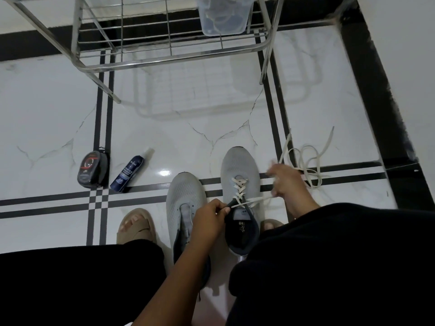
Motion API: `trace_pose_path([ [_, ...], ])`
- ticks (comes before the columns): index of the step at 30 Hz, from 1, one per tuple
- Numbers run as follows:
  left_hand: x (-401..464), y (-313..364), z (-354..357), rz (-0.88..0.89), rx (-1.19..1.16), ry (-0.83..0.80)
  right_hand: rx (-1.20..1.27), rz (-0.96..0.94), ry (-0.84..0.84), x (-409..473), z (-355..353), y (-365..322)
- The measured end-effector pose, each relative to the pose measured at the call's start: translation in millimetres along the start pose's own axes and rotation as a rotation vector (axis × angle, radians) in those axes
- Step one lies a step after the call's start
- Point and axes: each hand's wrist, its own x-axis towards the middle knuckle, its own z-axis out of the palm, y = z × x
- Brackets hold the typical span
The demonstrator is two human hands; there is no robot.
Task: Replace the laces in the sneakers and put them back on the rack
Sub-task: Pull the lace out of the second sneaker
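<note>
The left hand (pixel 208 218) is pinching the dark collar of the laced sneaker (pixel 240 184), its grip clamped there. The right hand (pixel 286 182) is blurred; its grip on the white lace (pixel 254 200) cannot be told. The unlaced sneaker (pixel 184 198) is lying just beside, on the floor (pixel 58 128), before the rack (pixel 164 52).

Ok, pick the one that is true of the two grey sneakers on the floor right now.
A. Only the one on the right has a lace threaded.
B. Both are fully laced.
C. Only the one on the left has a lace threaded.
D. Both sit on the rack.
A: the right sneaker shows a white lace crisscrossed through its eyelets, while the left sneaker has bare eyelets; both stand on the floor.
</note>
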Motion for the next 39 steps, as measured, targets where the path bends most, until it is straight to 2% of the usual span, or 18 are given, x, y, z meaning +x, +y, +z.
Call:
trace_pose_path([
  [1, 0.3, 0.4, 0.4, 0.0, 0.0, 0.002, -0.399, -0.175, -0.077, -3.2, 7.8, 6.3],
  [3, 0.2, 1.9, -1.0, 0.006, -0.002, 0.009, -1.013, -0.456, -0.304, -8.9, 31.2, 29.2],
  [4, -0.3, 2.1, -1.7, 0.013, -0.006, 0.01, -1.216, -0.541, -0.382, -12.2, 40.0, 35.0],
  [5, -1.0, 2.4, -1.9, 0.015, -0.01, 0.011, -1.299, -0.599, -0.392, -11.8, 43.8, 37.6],
  [7, -2.0, 1.1, -2.9, 0.007, -0.016, 0.016, -1.168, -0.587, -0.35, -9.4, 40.6, 29.4],
  [10, 1.4, 2.7, -3.2, 0.006, 0.029, 0.007, -0.545, -0.284, -0.154, 6.9, 19.2, 20.9],
  [13, 6.5, 10.4, -5.5, 0.083, 0.201, -0.059, -0.574, -0.182, -0.06, 8.3, 13.5, 31.6],
  [17, 12.0, 12.8, -12.0, 0.076, 0.3, -0.102, -0.267, -0.051, 0.15, 7.9, -5.1, 26.7],
  [21, 9.2, 8.7, -14.4, 0.053, 0.238, -0.122, -0.256, -0.012, 0.167, 16.7, -28.0, 18.6],
  [23, 4.7, 12.4, -11.9, 0.141, 0.183, -0.089, -0.3, 0.029, 0.161, 15.3, -28.1, 25.5],
  [25, 4.2, 17.2, -8.4, 0.313, 0.245, -0.048, -0.55, -0.057, 0.221, 4.4, -21.7, 31.5],
  [26, 6.2, 18.0, -5.8, 0.396, 0.34, -0.043, -0.653, -0.119, 0.177, -3.7, -16.1, 33.9],
  [27, 9.4, 18.5, -3.3, 0.459, 0.448, -0.045, -0.703, -0.156, 0.05, -12.0, -9.3, 34.2],
  [29, 14.3, 20.8, 0.6, 0.504, 0.613, -0.054, -0.754, -0.069, -0.28, -23.5, 6.0, 33.7],
  [31, 17.5, 24.0, 4.4, 0.544, 0.732, -0.043, -0.837, -0.041, -0.421, -20.9, 12.7, 37.4],
  [33, 21.0, 24.4, 6.5, 0.566, 0.762, -0.032, -0.817, -0.046, -0.359, -9.9, 12.0, 46.7],
  [37, 31.0, 26.7, -1.9, 0.373, 0.406, -0.171, -0.388, 0.133, -0.17, -5.6, 4.8, 70.2],
  [39, 32.3, 33.4, -0.2, 0.403, 0.437, -0.187, -0.326, 0.129, -0.198, -4.4, 4.6, 75.7],
])
